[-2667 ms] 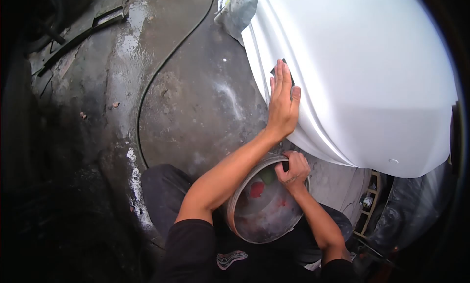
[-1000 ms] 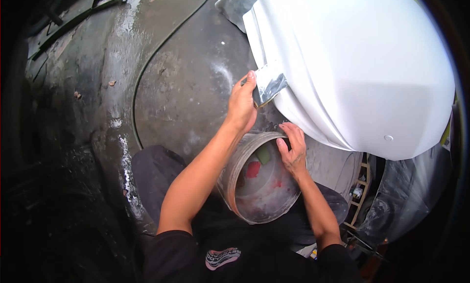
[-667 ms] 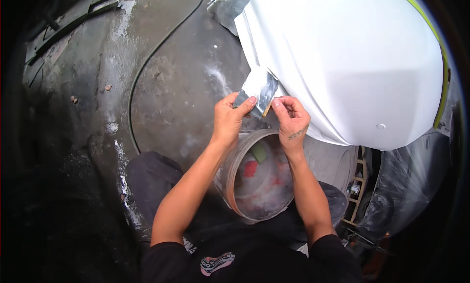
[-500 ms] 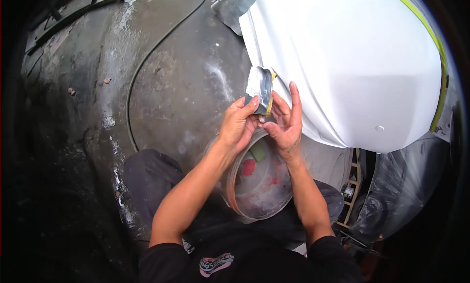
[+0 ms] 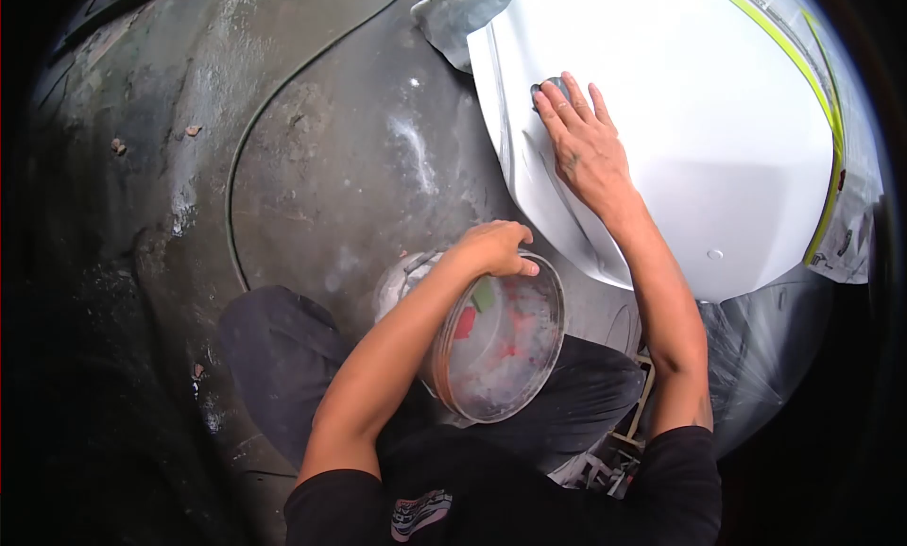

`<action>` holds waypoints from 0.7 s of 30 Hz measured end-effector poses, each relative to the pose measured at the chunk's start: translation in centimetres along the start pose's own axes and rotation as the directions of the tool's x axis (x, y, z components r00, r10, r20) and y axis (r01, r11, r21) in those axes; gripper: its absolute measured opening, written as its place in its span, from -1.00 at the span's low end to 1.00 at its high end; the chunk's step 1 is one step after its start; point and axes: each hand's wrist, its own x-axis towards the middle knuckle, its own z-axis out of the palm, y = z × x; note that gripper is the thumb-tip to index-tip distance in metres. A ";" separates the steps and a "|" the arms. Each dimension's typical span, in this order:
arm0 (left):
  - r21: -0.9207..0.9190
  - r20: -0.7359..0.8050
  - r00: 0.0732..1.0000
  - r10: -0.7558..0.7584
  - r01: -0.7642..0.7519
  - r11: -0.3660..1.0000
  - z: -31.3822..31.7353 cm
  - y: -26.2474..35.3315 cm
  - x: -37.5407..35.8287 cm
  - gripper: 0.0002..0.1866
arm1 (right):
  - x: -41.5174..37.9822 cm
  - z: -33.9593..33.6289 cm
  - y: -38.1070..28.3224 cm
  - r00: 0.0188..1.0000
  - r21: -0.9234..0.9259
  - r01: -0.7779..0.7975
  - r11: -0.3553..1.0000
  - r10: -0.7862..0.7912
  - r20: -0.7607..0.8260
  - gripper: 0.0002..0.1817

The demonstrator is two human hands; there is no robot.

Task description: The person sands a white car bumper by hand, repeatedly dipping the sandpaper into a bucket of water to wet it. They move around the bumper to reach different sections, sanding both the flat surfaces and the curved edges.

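My right hand [image 5: 588, 154] lies on a glossy white, curved panel [image 5: 699, 102], near its left edge. Its fingers are stretched out over a dark grey piece of sandpaper [image 5: 557, 85], holding it against the surface; most of the sheet is hidden under them. My left hand [image 5: 493, 247] is at the far rim of a clear-sided bucket [image 5: 557, 343], thumb and forefinger apart, with nothing between them. Inside the bucket are a green piece [image 5: 483, 295] and a red piece [image 5: 465, 323].
Yellow-green tape [image 5: 820, 111] runs along the panel's right edge, with plastic sheeting [image 5: 846, 234] beside it. A grey wrapped bundle [image 5: 460, 17] sits at its upper left. A dark hose [image 5: 248, 140] curves across the stained floor [image 5: 321, 187].
My right hand has moved up onto the white panel with the sandpaper, which was in my left hand over the bucket. My left hand has let go and lowered to the rim.
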 end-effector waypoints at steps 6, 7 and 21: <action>0.292 0.326 0.927 -0.185 0.088 0.952 -0.5 1.9 3.9 -0.49 | -6.6 1.3 -0.7 0.873 -0.176 0.279 0.944 -0.173 0.456 -0.47; 0.380 0.375 0.903 -0.209 0.056 0.923 -0.9 2.5 4.2 -0.52 | -7.9 0.7 -0.5 0.875 -0.110 0.254 0.961 -0.180 0.450 -0.48; 0.264 0.414 0.903 -0.112 -0.001 0.964 -1.3 1.4 4.3 -0.62 | -4.8 2.2 -0.4 0.851 -0.079 0.266 0.961 -0.196 0.487 -0.52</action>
